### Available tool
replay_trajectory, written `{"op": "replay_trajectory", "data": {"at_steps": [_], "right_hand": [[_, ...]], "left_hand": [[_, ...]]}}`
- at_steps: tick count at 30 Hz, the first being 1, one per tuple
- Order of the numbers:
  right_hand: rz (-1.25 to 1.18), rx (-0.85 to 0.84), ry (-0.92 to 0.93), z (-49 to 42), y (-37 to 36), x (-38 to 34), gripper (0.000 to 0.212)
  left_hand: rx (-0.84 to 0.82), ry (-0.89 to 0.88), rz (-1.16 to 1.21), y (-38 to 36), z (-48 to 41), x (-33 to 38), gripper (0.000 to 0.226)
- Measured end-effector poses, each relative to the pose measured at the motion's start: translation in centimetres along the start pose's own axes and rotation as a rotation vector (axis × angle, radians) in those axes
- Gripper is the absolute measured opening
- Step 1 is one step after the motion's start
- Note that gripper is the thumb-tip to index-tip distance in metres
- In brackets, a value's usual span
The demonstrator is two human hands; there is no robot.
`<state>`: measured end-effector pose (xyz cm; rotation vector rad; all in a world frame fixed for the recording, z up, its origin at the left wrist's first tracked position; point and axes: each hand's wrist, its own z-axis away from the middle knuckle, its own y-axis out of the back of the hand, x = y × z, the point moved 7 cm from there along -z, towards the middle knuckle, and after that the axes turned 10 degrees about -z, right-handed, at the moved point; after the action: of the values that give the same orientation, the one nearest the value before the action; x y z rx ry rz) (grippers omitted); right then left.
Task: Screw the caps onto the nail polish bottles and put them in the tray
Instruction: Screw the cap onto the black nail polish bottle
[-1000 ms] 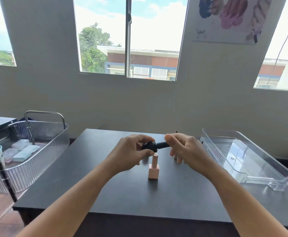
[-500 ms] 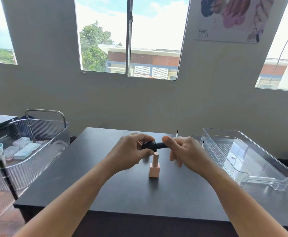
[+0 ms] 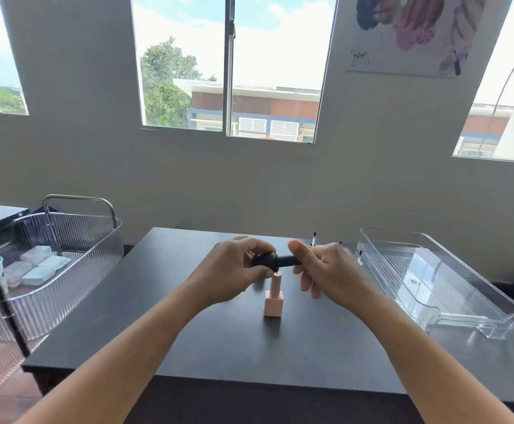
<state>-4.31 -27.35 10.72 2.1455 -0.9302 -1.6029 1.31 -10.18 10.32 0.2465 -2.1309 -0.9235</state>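
We see the left hand [image 3: 231,270] pinching a round black nail polish bottle [image 3: 264,260], while the right hand [image 3: 326,270] curls thumb and fingers around its black cap [image 3: 290,261]. Both are held above the dark table [image 3: 219,338]. Beneath them a pink nail polish bottle [image 3: 274,304] stands upright, and the clear tray [image 3: 451,289] lies well to the right.

Pretty plain room: pale wall [image 3: 280,185], big sliding window [image 3: 188,65] top center pouring in daylight, with trees and a brick building outside. Nail-art poster [image 3: 408,32] upper right. Dark table [image 3: 219,347] in the middle, ribbed clear cart [image 3: 75,286] on the left, reddish floor [image 3: 5,405] lower left.
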Motion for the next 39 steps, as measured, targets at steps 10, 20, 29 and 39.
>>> {"op": "replay_trajectory", "data": {"at_steps": [10,20,29,39], "right_hand": [[0.046,0.017,0.156,0.1,-0.5,-0.8,0.008],[0.098,-0.024,0.085,0.6,-0.5,-0.2,0.041],[0.143,0.011,0.167,0.9,-0.3,-0.8,0.007],[0.198,-0.044,0.205,1.3,-1.2,-1.0,0.025]], "left_hand": [[0.008,0.011,-0.032,0.2,-0.4,0.0,0.031],[-0.002,0.000,-0.069,-0.1,-0.1,-0.4,0.025],[0.002,-0.014,-0.118,-0.4,-0.1,0.0,0.024],[0.018,-0.070,-0.215,-0.3,0.1,0.4,0.042]]}}
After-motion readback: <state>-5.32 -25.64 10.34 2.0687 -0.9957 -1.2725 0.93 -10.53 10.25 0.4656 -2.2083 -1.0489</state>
